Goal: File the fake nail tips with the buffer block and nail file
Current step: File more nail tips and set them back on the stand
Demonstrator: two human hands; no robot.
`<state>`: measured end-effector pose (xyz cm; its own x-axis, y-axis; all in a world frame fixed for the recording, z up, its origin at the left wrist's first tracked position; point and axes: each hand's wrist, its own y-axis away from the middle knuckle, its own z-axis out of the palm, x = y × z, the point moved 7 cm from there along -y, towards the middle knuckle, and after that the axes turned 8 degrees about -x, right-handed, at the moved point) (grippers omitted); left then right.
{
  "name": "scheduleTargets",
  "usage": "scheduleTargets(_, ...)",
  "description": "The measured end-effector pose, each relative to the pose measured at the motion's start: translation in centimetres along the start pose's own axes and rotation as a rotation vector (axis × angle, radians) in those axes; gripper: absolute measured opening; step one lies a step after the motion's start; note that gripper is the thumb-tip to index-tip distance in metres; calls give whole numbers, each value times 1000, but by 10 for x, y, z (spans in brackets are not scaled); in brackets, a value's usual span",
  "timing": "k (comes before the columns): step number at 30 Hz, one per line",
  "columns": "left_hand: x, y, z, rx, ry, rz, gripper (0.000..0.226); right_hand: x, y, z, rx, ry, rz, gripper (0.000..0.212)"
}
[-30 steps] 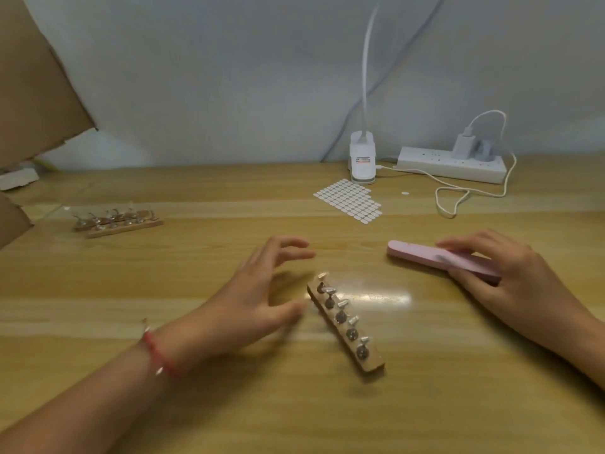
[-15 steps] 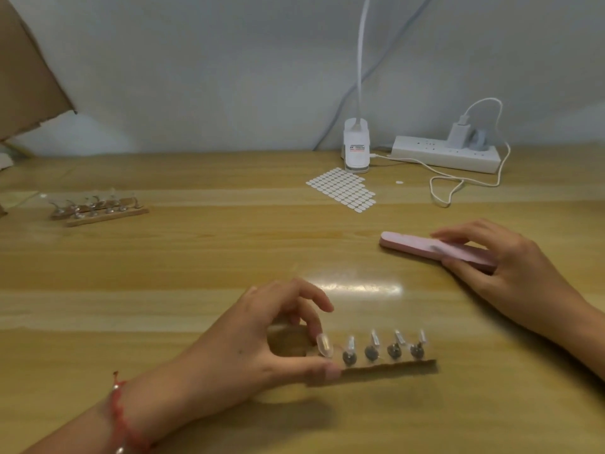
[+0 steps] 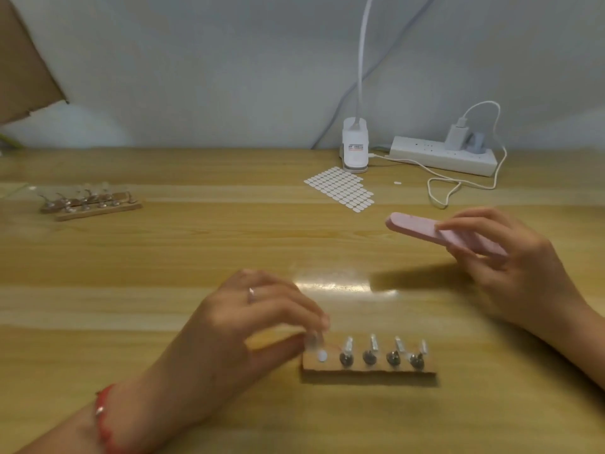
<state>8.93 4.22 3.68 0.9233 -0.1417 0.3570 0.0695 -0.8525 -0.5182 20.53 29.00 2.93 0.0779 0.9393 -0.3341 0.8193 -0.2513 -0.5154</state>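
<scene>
Both hands busy. The left hand point(image 3: 248, 326) is low at the near side, fingers curled, with the thumb against the left end of the rack point(image 3: 370, 368) and the fingertips point(image 3: 322, 321) coming over the top at the first post. It pinches that end of the rack, though blur hides the exact contact. It has a ring point(image 3: 251, 293) on one finger and a red bracelet point(image 3: 104, 417) at the wrist.

Over on the right, the right hand point(image 3: 520, 267) grips the pink file point(image 3: 435, 232), forefinger laid on top, thumb underneath, other fingers curled behind. The file is off the table point(image 3: 196, 257), free end pointing left, with its shadow point(image 3: 422, 276) on the wood below. The two hands are well apart.

The rack lies flat on the table, running left to right, close to the person. Five posts point(image 3: 370, 357) stand in a row on it. The four to the right carry clear tips point(image 3: 374, 341) leaning back. At the leftmost post a white oval point(image 3: 322, 356) shows just below the fingertips; whether that is a tip I cannot tell.

Farther out, a second rack point(image 3: 91, 203) with tips sits far left. A sheet of white stickers point(image 3: 340, 188) lies beyond the middle, with one loose sticker point(image 3: 397, 183) to its right. Just behind the sheet is a lamp base point(image 3: 355, 145), its neck rising out of view. Beside it is a power strip point(image 3: 442, 155) with a charger point(image 3: 456, 137) plugged in and a cable point(image 3: 458, 185) looping on the table. Cardboard point(image 3: 23, 60) juts in at top left.
</scene>
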Motion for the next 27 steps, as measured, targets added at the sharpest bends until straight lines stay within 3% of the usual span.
scheduleTargets(3,-13,-6,-11,147,338,-219,12,-21,0,-8,74,-58,-85,37)
scheduleTargets(7,-20,-31,3,154,514,-334,16,-55,4,-6,89,-71,-256,51)
scheduleTargets(12,-18,-31,12,280,497,-252,13,-83,13,-1,73,-13,-383,58)
scheduleTargets(16,-22,-28,12,291,423,-232,14,-87,12,8,19,-12,-349,64)
scheduleTargets(19,-22,-30,17,254,434,-199,11,-93,16,16,-21,-38,-388,52)
scheduleTargets(22,-25,-29,18,285,415,-207,10,-84,11,13,30,-17,-284,73)
scheduleTargets(23,-26,-28,18,285,408,-211,8,-87,12,15,26,-25,-286,70)
scheduleTargets(25,-26,-28,18,276,402,-213,18,-97,17,21,-35,-85,-365,44)
scheduleTargets(27,-25,-29,20,272,358,-207,20,-98,17,17,-37,-72,-368,38)
